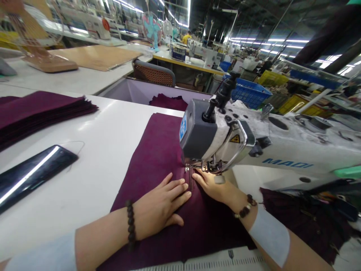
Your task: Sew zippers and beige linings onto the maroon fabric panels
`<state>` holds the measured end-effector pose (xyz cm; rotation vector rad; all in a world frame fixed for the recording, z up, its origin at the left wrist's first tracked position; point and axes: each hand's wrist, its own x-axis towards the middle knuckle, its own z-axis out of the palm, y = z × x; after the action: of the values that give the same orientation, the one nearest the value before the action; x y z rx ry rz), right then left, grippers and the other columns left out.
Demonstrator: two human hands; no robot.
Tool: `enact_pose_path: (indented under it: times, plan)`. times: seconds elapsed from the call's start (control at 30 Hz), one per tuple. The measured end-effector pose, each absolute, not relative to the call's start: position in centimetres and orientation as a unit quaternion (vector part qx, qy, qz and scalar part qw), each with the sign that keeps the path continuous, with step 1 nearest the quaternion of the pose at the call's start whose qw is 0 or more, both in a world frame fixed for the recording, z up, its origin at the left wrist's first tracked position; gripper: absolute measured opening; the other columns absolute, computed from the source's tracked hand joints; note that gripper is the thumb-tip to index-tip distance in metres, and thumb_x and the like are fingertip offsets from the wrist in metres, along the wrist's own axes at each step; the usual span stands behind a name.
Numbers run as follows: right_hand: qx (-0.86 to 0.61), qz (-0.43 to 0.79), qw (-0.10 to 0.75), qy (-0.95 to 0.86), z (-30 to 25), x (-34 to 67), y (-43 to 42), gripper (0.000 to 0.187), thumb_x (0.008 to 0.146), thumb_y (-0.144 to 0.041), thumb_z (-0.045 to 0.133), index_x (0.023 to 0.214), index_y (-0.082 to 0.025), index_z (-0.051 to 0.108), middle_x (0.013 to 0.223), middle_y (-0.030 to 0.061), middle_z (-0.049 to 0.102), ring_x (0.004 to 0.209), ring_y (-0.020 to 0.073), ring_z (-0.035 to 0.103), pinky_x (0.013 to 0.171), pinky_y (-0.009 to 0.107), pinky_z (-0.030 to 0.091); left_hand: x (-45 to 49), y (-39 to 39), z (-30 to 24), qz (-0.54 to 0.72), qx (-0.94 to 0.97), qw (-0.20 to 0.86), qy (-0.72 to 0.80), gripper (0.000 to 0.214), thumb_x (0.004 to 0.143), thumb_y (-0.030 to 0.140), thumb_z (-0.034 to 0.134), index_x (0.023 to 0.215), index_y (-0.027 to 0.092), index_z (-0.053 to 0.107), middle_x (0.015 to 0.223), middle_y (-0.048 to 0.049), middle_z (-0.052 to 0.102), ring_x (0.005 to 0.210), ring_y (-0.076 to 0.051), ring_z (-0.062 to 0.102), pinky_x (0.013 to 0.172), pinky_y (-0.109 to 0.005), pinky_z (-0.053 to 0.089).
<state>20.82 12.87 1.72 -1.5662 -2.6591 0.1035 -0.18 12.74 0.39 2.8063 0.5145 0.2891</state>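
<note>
A dark purple fabric panel (153,150) lies under the head of a sewing machine (201,128). My left hand (160,205) rests flat on it with the fingers spread, left of a narrow dark strip (191,181) that looks like a zipper. On the strip's other side, my right hand (211,184) presses the cloth close to the presser foot (187,169). Its thumb and a finger stretch forward, partly hidden behind the machine head. Neither hand grasps anything.
A stack of purple panels (42,113) and a dark phone (36,173) lie on the white table (93,188) to the left. More dark fabric (304,222) is heaped at right. Beyond the machine stands a blue crate (249,92); a ruler strip (220,261) runs along the front.
</note>
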Motion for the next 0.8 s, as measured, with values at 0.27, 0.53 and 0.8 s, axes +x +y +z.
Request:
enact_pose_path:
  times: [0.27,0.53,0.8]
  plan:
    - [-0.515,0.059,0.045,-0.854,2.3,20.9,13.6,0.035,0.092,-0.016,0.031,0.092,-0.017,0.066,0.095,0.0056,0.067,0.089,0.0147,0.06,0.082,0.028,0.045,-0.1,13.4,0.5,0.081,0.973,0.13,0.172,0.055,0.083,0.043,0.054,0.124,0.007,0.046,0.124,-0.0206,0.049,0.118,-0.034,0.042,0.098,-0.06,0.027]
    - [-0.564,0.087,0.019,-0.821,2.5,21.2,13.3,0.035,0.086,-0.045,0.048,0.092,-0.016,0.066,0.091,0.0075,0.067,0.091,0.0195,0.06,0.085,0.03,0.044,-0.3,13.5,0.2,0.1,0.977,0.112,0.153,0.059,0.084,0.05,0.046,0.124,0.006,0.045,0.122,-0.0228,0.048,0.118,-0.034,0.041,0.097,-0.059,0.028]
    - [-0.53,0.093,-0.049,-0.842,3.6,20.9,13.3,0.034,0.09,-0.04,0.041,0.097,-0.02,0.068,0.088,0.0076,0.067,0.087,0.0213,0.061,0.078,0.032,0.046,-0.4,13.6,-0.1,0.121,0.974,0.112,0.153,0.058,0.086,0.051,0.041,0.124,0.007,0.045,0.122,-0.0218,0.049,0.119,-0.033,0.041,0.098,-0.058,0.028]
